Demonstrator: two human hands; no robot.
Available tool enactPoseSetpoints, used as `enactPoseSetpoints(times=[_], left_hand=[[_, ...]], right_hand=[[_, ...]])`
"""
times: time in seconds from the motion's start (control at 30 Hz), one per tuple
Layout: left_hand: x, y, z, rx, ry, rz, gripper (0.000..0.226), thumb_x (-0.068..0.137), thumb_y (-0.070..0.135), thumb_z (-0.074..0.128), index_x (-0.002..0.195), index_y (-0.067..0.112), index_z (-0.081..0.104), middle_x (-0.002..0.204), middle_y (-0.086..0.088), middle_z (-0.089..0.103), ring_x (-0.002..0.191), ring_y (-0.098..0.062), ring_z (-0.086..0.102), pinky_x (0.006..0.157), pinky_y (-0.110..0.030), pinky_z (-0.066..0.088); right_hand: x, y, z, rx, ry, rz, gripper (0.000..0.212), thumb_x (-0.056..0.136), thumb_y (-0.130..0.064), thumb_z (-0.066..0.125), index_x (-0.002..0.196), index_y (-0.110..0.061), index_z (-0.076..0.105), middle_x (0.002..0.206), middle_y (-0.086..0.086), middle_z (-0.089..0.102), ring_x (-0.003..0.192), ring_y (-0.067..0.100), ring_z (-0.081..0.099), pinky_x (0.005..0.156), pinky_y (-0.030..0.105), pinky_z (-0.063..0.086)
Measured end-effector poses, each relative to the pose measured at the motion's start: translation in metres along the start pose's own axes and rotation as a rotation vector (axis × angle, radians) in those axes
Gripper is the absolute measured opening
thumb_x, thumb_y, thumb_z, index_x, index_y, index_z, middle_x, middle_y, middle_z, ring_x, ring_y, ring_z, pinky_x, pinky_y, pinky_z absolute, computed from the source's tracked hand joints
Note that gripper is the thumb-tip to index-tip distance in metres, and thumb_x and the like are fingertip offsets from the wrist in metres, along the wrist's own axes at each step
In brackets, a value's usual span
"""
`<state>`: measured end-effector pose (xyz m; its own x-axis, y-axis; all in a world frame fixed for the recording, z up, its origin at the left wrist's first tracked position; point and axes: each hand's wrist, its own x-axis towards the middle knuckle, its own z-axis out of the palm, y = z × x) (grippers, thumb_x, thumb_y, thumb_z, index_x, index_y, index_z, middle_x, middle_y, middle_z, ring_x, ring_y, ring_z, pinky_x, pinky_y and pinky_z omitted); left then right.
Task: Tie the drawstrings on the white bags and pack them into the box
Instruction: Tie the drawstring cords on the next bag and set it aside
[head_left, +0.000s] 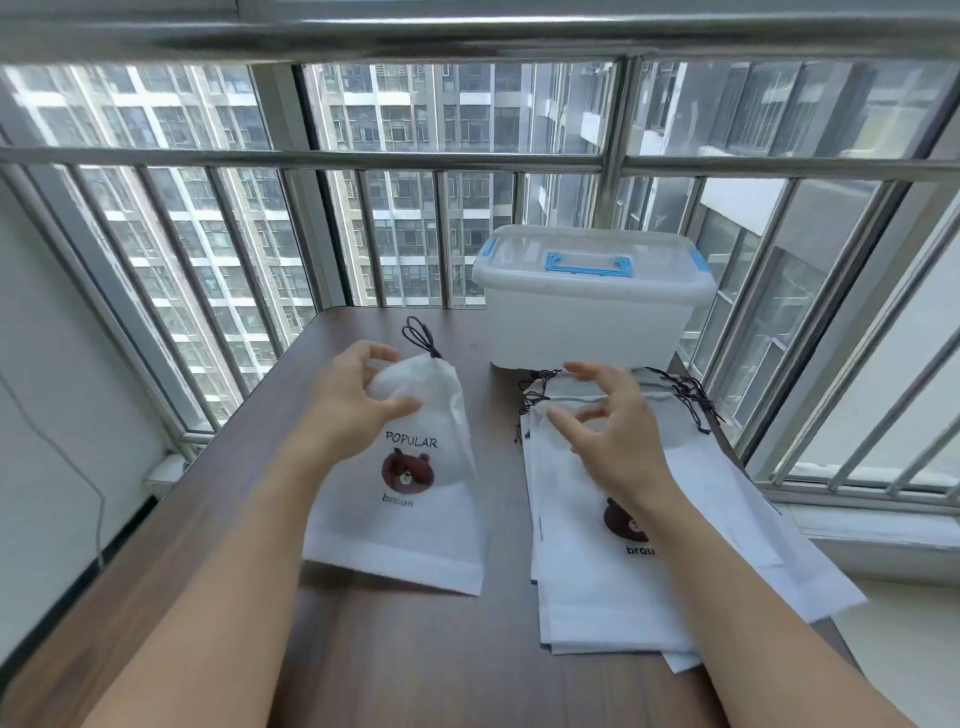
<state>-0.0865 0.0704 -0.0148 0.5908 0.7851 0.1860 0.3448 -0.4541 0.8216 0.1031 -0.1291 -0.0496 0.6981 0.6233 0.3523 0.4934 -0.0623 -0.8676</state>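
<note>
Our left hand grips the cinched neck of one white bag at the counter's nine o'clock; our right hand hovers spread over the stack at three; the box, at twelve, looks lidded; we risk the black drawstring slackening if we let go early

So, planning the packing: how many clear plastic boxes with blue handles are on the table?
1: the clear plastic box with blue handle, lid on, stands at the brown wooden table's far edge, beyond the white bag stack.
</note>
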Motion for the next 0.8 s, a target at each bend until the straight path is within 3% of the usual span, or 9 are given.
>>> enactPoseSetpoints(times=[0.1,0.2,0.27,0.33,0.47,0.57,0.63,0.7,0.8], left_hand=[[0.026,-0.016,-0.014,0.072,0.088,-0.04,0.054,0.079,0.021,0.084,0.124,0.018,0.055,0.115,-0.001,0.06,0.098,-0.02,0.06,0.071,-0.022,0.046],[0.044,-0.037,-0.01,0.235,0.167,-0.074,0.074,0.082,0.038,0.08,0.141,0.015,0.043,0.136,-0.008,0.055,0.12,-0.027,0.054,0.097,-0.037,0.045],[0.047,-0.046,-0.001,0.406,0.184,-0.04,0.092,0.082,0.049,0.075,0.151,0.011,0.029,0.153,-0.013,0.038,0.141,-0.032,0.035,0.117,-0.045,0.03],[0.041,-0.045,0.015,0.452,0.242,0.018,0.094,0.084,0.05,0.072,0.153,0.01,0.025,0.16,-0.013,0.025,0.149,-0.032,0.019,0.122,-0.044,0.017],[0.003,-0.015,0.049,0.081,0.361,0.224,0.068,0.083,0.053,0.069,0.132,0.01,0.054,0.142,-0.009,0.048,0.136,-0.024,0.039,0.114,-0.032,0.028],[-0.03,0.03,0.065,-0.275,0.022,0.117,0.068,0.072,0.066,0.068,0.126,0.025,0.057,0.128,0.009,0.058,0.121,-0.005,0.053,0.1,-0.025,0.042],[-0.042,0.048,0.077,-0.301,-0.231,0.047,0.061,0.072,0.054,0.079,0.122,0.028,0.056,0.121,0.018,0.06,0.116,0.001,0.056,0.096,-0.022,0.045],[-0.043,0.054,0.082,-0.27,-0.28,0.027,0.043,0.081,0.032,0.081,0.115,0.025,0.056,0.107,0.021,0.063,0.1,0.005,0.061,0.084,-0.017,0.048],[-0.036,0.05,0.071,-0.559,-0.255,-0.127,0.026,0.085,0.007,0.076,0.11,0.011,0.069,0.094,-0.007,0.077,0.075,-0.017,0.072,0.06,-0.024,0.055]], right_hand=[[0.006,0.007,-0.01,-0.472,-0.026,-0.063,0.054,0.088,-0.02,0.075,0.137,-0.03,0.056,0.133,-0.011,0.048,0.093,0.012,0.064,0.086,0.029,0.049],[0.009,0.015,-0.012,-0.575,-0.031,0.014,0.037,0.091,-0.021,0.072,0.128,-0.025,0.066,0.133,-0.006,0.052,0.117,0.019,0.057,0.092,0.033,0.043],[0.01,0.02,-0.013,-0.559,0.015,0.001,0.02,0.092,-0.02,0.071,0.111,-0.023,0.075,0.123,-0.006,0.06,0.11,0.02,0.061,0.087,0.033,0.045],[0.011,0.021,-0.014,-0.544,0.069,-0.04,0.012,0.091,-0.02,0.072,0.101,-0.023,0.079,0.115,-0.007,0.066,0.097,0.017,0.063,0.081,0.033,0.047],[0.01,0.013,-0.013,-0.493,0.139,-0.142,0.01,0.091,-0.021,0.074,0.099,-0.022,0.079,0.102,-0.004,0.075,0.075,0.01,0.055,0.074,0.03,0.047],[0.008,-0.002,-0.012,-0.463,0.178,-0.213,0.011,0.092,-0.024,0.072,0.101,-0.022,0.079,0.096,-0.003,0.078,0.085,0.02,0.069,0.079,0.038,0.055],[0.008,-0.014,-0.009,-0.411,0.168,-0.251,0.01,0.091,-0.026,0.073,0.098,-0.023,0.079,0.092,-0.005,0.078,0.086,0.018,0.071,0.078,0.038,0.056],[0.007,-0.028,-0.007,-0.292,0.105,-0.249,0.01,0.09,-0.028,0.075,0.097,-0.025,0.079,0.089,-0.008,0.077,0.085,0.012,0.07,0.079,0.037,0.055],[0.013,-0.038,-0.013,-0.535,-0.071,-0.157,0.027,0.09,-0.047,0.07,0.111,-0.03,0.074,0.099,-0.006,0.074,0.103,0.014,0.056,0.092,0.038,0.048]])
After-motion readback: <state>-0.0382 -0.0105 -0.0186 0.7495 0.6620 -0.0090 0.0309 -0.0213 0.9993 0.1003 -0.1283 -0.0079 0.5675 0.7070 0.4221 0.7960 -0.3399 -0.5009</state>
